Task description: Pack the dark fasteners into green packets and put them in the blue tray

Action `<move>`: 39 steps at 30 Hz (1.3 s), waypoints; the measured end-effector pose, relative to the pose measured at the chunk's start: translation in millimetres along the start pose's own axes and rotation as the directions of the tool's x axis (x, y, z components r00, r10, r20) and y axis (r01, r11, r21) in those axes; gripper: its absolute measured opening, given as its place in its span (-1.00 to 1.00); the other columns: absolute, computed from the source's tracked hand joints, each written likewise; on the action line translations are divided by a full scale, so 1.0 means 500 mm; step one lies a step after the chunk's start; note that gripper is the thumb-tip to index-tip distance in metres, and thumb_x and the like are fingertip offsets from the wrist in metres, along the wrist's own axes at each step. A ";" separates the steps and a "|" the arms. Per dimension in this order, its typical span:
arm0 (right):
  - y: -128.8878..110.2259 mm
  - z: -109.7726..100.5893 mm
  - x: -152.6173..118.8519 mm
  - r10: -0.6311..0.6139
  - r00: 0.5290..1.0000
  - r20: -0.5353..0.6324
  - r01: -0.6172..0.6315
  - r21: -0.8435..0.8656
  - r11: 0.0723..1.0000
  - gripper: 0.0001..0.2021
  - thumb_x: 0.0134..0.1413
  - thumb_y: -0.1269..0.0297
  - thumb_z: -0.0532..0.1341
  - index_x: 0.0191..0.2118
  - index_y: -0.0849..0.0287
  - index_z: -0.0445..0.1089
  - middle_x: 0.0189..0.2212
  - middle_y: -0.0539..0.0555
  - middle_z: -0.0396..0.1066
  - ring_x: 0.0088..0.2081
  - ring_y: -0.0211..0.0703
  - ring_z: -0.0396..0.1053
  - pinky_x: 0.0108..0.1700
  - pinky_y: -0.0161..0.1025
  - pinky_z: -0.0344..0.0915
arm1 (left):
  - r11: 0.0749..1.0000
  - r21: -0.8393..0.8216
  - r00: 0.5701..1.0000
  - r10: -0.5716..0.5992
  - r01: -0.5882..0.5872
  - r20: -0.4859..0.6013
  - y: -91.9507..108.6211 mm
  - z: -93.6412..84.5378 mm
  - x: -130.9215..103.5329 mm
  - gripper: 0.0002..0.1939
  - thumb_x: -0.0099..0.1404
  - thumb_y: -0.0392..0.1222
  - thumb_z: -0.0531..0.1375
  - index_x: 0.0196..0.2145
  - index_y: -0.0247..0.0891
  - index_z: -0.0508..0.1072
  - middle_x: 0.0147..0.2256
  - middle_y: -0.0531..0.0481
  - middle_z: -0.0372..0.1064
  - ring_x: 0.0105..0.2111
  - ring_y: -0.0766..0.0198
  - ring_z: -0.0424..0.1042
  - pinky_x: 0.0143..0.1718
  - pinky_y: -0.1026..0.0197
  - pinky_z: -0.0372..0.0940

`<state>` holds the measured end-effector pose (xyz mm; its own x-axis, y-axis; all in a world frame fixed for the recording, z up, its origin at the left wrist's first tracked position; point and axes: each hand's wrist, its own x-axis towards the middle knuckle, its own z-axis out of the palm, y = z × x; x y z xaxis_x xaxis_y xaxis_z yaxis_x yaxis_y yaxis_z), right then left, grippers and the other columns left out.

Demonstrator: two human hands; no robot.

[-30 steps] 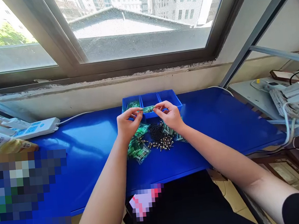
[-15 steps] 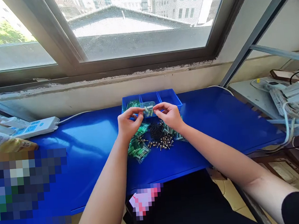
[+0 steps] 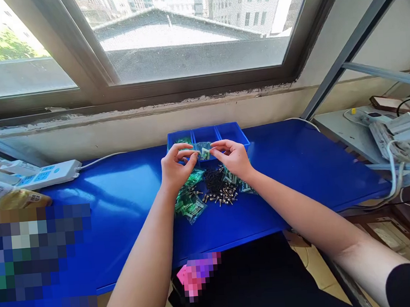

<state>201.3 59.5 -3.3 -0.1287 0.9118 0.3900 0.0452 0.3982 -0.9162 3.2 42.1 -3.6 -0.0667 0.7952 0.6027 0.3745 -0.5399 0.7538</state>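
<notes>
Between my two hands a small clear plastic bag [image 3: 204, 152] is stretched, with pale greenish-white pieces inside. My left hand [image 3: 178, 162] pinches its left side. Thumb and fingers of my right hand [image 3: 232, 157] are closed on its right side. Below lie a heap of small black parts [image 3: 214, 179] and a scatter of shiny metal pieces [image 3: 225, 194]. Green-tinted filled bags [image 3: 190, 206] lie to the left of the heap, and more filled bags [image 3: 247, 186] sit partly under my right wrist.
Behind my hands stands a blue tray [image 3: 232, 132] with three compartments; the left one holds green bags. A white power strip [image 3: 59, 174] and a snack package [image 3: 12, 192] lie at the left. A metal frame [image 3: 328, 92] rises at the right.
The bag between my hands has tipped and its pieces have shifted and bunched together. Both hands stay nearly in place.
</notes>
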 end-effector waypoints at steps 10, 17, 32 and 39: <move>-0.001 0.003 0.001 -0.019 0.999 -0.041 0.016 -0.062 0.998 -0.75 0.08 0.06 0.37 -0.23 0.12 0.55 -0.30 0.08 0.58 -0.30 -0.15 0.50 -0.32 -0.21 0.40 | 1.000 -0.020 1.000 -0.023 0.023 0.006 -0.005 0.001 0.001 -0.69 0.20 -0.19 0.37 -0.12 -0.15 0.42 -0.36 0.05 0.61 -0.40 0.29 0.59 -0.40 0.25 0.45; -0.001 0.001 0.001 -0.048 0.998 -0.051 0.042 -0.110 0.993 -0.75 0.08 0.04 0.36 -0.26 0.12 0.56 -0.34 0.06 0.55 -0.34 -0.18 0.42 -0.31 -0.21 0.37 | 0.998 0.061 1.000 0.015 -0.014 -0.013 -0.005 0.000 0.001 -0.76 0.22 -0.15 0.37 -0.14 -0.21 0.57 -0.31 -0.04 0.61 -0.36 0.26 0.59 -0.38 0.22 0.46; 0.008 0.001 0.011 0.052 0.998 -0.027 -0.050 0.082 0.995 -0.75 0.00 0.07 0.39 -0.27 0.12 0.54 -0.36 0.05 0.56 -0.36 -0.16 0.48 -0.37 -0.21 0.42 | 0.990 0.103 0.996 0.090 -0.092 0.020 0.009 -0.009 0.003 -0.82 0.28 -0.29 0.26 -0.20 -0.15 0.64 -0.27 -0.01 0.62 -0.32 0.25 0.58 -0.35 0.21 0.45; 0.003 0.002 0.006 -0.015 0.999 -0.045 0.017 0.048 0.999 -0.81 0.01 0.19 0.39 -0.33 0.14 0.43 -0.38 0.04 0.53 -0.36 -0.20 0.47 -0.33 -0.22 0.38 | 0.995 0.061 0.997 0.076 -0.077 0.016 0.008 -0.008 0.001 -0.83 0.25 -0.29 0.26 -0.21 -0.19 0.63 -0.26 -0.03 0.63 -0.30 0.22 0.61 -0.32 0.19 0.48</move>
<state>200.0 62.8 -3.6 -0.0845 0.9093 0.4074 -0.0046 0.4085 -0.9127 0.9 39.1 1.0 -0.0238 0.7562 0.6539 0.4346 -0.5813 0.6880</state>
